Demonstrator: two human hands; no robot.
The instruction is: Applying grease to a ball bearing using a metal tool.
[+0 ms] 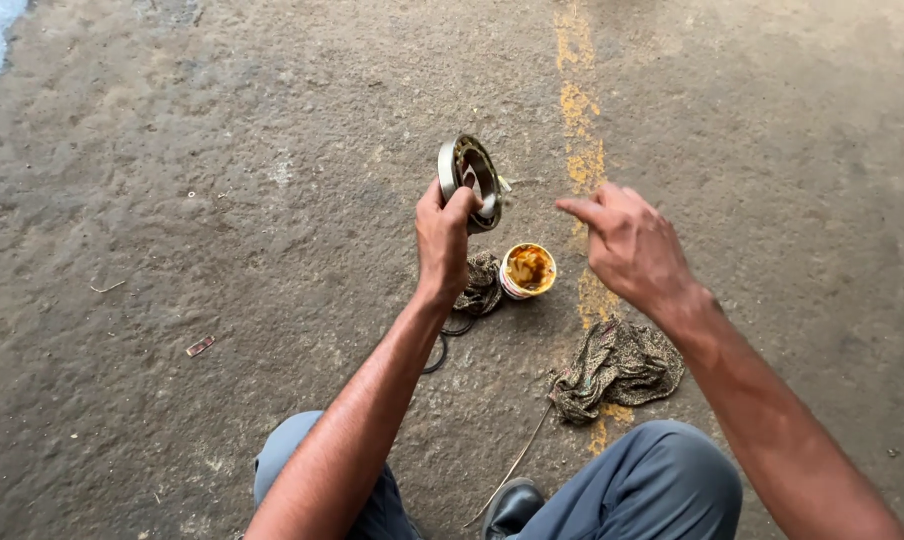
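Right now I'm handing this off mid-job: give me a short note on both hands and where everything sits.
Left hand grips a round metal bearing, held up on edge.
Right hand is empty, fingers loosely curled, raised beside the bearing, not touching it.
A small tub of amber grease stands open on the concrete floor, a crumpled rag against it; a second rag lies nearer the knees.
Grease already shows inside the bearing; how much remains cannot be judged.

I hold a round metal bearing (469, 180) upright in my left hand (442, 240), its greasy open face turned toward my right hand (634, 245), raised above the ground.
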